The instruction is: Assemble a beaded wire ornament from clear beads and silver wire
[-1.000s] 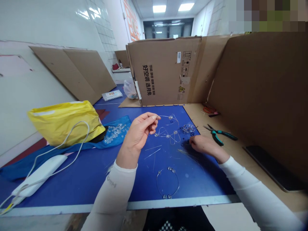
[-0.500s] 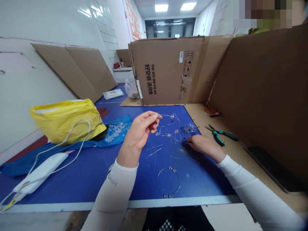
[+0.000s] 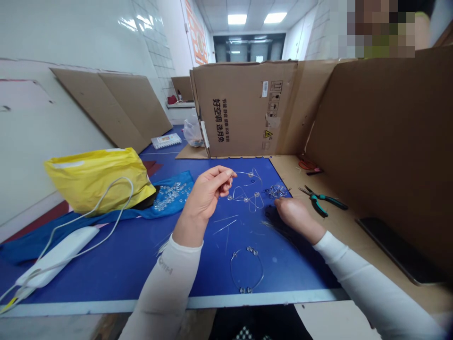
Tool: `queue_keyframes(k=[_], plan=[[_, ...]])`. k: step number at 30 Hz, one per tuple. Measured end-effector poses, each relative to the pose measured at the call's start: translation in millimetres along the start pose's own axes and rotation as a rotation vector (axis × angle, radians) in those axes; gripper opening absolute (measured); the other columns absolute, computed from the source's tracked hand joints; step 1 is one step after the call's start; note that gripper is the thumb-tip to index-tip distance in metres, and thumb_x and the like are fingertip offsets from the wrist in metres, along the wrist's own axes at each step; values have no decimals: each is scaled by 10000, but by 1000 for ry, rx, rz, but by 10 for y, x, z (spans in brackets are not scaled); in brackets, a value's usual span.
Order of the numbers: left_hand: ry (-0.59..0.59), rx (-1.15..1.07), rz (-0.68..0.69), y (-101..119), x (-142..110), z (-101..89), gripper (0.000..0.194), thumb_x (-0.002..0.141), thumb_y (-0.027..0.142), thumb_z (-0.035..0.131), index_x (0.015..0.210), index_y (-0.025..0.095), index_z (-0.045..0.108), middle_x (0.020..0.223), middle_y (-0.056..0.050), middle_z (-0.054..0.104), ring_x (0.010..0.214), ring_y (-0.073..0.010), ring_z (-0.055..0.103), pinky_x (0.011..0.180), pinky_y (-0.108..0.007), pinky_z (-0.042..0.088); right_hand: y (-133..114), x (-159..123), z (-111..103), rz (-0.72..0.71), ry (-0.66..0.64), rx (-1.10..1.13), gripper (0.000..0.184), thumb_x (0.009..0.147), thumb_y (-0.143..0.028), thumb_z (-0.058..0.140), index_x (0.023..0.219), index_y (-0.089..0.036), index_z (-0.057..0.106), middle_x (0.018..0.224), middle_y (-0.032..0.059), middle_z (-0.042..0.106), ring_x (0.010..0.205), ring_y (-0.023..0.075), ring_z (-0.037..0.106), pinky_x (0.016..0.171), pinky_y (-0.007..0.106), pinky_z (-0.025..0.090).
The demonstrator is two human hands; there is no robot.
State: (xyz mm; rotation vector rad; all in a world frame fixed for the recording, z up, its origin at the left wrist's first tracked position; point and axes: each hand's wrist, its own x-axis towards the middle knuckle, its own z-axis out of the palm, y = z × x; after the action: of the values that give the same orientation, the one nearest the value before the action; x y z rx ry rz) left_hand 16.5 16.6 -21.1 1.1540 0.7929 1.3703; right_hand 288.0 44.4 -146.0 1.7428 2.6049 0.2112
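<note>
With our left hand [image 3: 207, 196] we pinch a thin beaded wire [image 3: 242, 173] between thumb and forefinger, above the blue bench [image 3: 293, 269]; the wire reaches out to the right of our fingertips, with a clear bead [image 3: 250, 174] along it; our right hand [image 3: 297, 217] has its fingers bent downward just beside a small pile of dark rings and clear pieces [image 3: 276, 191], and we cannot tell whether it grips anything, since its fingertips are hidden; between our hands lies a looped wire with beads [image 3: 246, 199]; nearer us we see loose straight wires [image 3: 225, 226] and a ring of wire strung with beads [image 3: 251, 250]; on our right, green-handled pliers [image 3: 319, 203] lie on cardboard with their jaws apart, near a black phone-like slab [image 3: 392, 248]; on our left, more clear beads [image 3: 171, 194] lie on a blue cloth [image 3: 173, 211], beside a yellow bag [image 3: 99, 179].
</note>
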Motion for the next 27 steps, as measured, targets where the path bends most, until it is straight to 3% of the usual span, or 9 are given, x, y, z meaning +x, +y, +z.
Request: queue_keyframes(k=[8,17,23,27], plan=[[-4,2,-9,2,-4,25,230,659,306,896,711,138,748,629,8,579,523,-55,454,433,-157,303,-24,-47,193,-115,2,-27,249,973,-79,485,984,-111,731,934,167,775,826,237,712,725,313,421],[28,31,21,-16,6,13,180,687,274,864,729,143,747,656,4,607,523,-50,469,437,-155,306,-39,-77,201,-164,29,75,230,957,-86,520,904,-121,741,922,184,766,875,267,684,800,341,427],[50,62,49,-7,8,25,180,683,266,849,735,145,726,663,0,633,501,-46,464,431,-159,281,-22,-110,160,-5,94,304,238,906,-61,526,820,-144,732,873,178,775,838,259,701,782,332,441],[52,88,50,-22,18,13,212,687,272,849,798,154,713,648,-1,667,471,-45,443,423,-161,266,21,-89,47,145,175,575,238,920,-166,514,927,-192,750,868,108,795,750,231,713,684,311,459]])
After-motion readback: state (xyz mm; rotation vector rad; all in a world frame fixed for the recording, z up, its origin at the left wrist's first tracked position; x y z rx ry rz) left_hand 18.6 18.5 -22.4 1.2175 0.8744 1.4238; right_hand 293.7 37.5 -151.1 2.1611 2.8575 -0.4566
